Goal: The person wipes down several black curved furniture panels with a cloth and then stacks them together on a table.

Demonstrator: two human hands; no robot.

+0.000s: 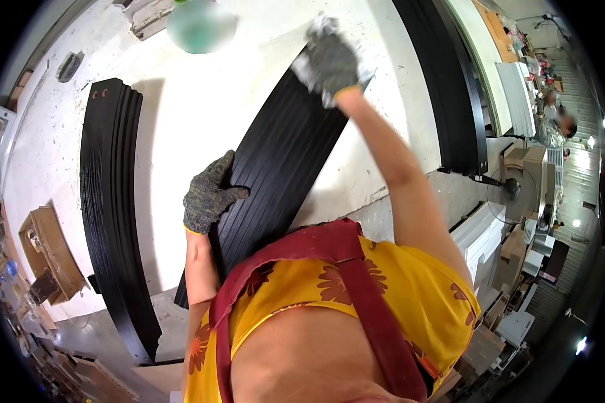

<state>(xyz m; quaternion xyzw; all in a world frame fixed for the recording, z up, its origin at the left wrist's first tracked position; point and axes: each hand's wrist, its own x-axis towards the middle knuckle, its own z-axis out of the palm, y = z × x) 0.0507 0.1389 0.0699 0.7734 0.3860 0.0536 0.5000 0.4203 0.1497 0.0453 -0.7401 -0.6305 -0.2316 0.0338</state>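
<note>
Several black strips (282, 141) lie side by side in a slanting row on the white table, their near end hidden behind my body. My left hand (210, 191), in a dark knitted glove, rests against the left edge of the row. Its thumb lies over the top, apart from the other fingers. At the far end my right hand (333, 64), gloved alike, presses a crumpled whitish cloth (304, 70) on the strips. The cloth bulges out around the hand, and some blur there hides the fingertips.
A stack of black strips (111, 195) stands at the left, and more long black pieces (444, 80) lie at the right. A greenish round container (202, 27) stands at the far side. A cardboard box (50, 252) is at far left. A fan (512, 189) stands beyond the right edge.
</note>
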